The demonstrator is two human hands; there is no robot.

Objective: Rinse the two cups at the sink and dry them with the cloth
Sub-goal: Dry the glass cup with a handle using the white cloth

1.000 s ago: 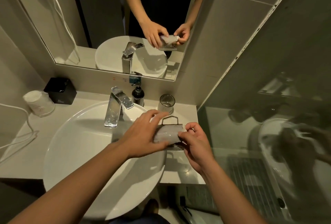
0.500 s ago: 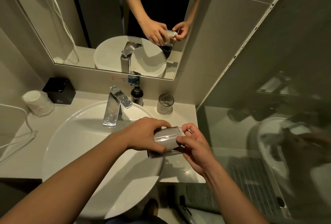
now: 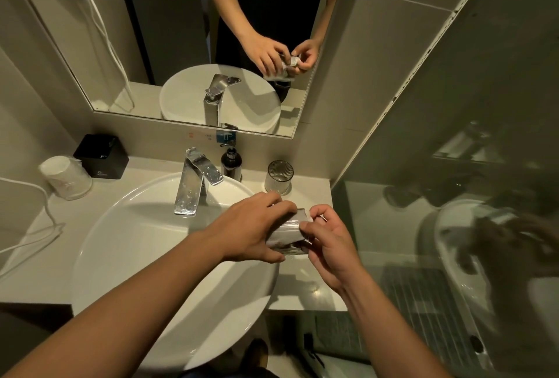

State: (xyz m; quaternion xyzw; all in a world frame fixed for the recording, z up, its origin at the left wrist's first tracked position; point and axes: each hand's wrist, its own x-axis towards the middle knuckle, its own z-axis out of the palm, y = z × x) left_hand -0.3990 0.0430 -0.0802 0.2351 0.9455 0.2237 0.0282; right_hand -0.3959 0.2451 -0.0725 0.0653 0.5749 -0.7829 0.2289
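The cup (image 3: pixel 286 237) is clamped in the left hand (image 3: pixel 251 226); the cloth (image 3: pixel 302 215) is pinched against it by the right hand (image 3: pixel 328 241). Steady rotation under a firm grip is advised.

cup (image 3: pixel 286 234): mostly hidden, held inside the left hand (image 3: pixel 251 226) and right hand (image 3: pixel 329 244); only a blurry grey bit shows between them.
sink (image 3: pixel 121 241): near side hidden under both arms.
stickers (image 3: pixel 225 136): far, below the mirror, too small to read.
white cable (image 3: pixel 45 226): cut off at the left edge.
glass wall (image 3: pixel 453 166): right side, reflections all smeared.
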